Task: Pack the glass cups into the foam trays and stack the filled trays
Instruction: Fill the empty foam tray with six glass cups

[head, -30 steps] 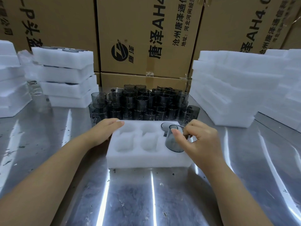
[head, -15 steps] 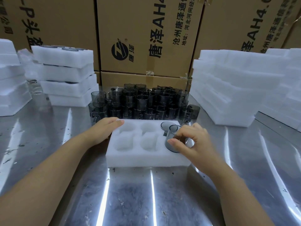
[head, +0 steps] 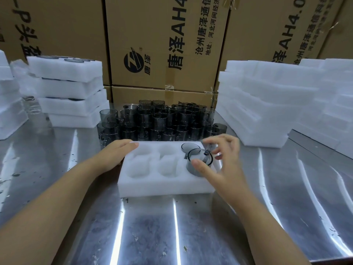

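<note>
A white foam tray (head: pixel 152 184) with six pockets lies on the steel table in front of me. A grey glass cup (head: pixel 189 147) sits in its far right pocket. A second grey cup (head: pixel 198 163) stands partly sunk in the near right pocket. My right hand (head: pixel 223 161) hovers around this cup with fingers spread, thumb at its near wall. My left hand (head: pixel 114 152) rests flat on the tray's far left corner. Several loose grey cups (head: pixel 156 121) crowd the table behind the tray.
A stack of filled foam trays (head: pixel 70 92) stands at the back left, with more foam (head: pixel 9 104) at the far left edge. Piles of foam trays (head: pixel 267 104) fill the right side. Cardboard boxes (head: pixel 164 44) wall the back. The steel table (head: pixel 172 236) lies bare near me.
My right hand brought the tilted cup down into the near right pocket, set it upright and opened its fingers. My left hand stayed on the tray's corner.
</note>
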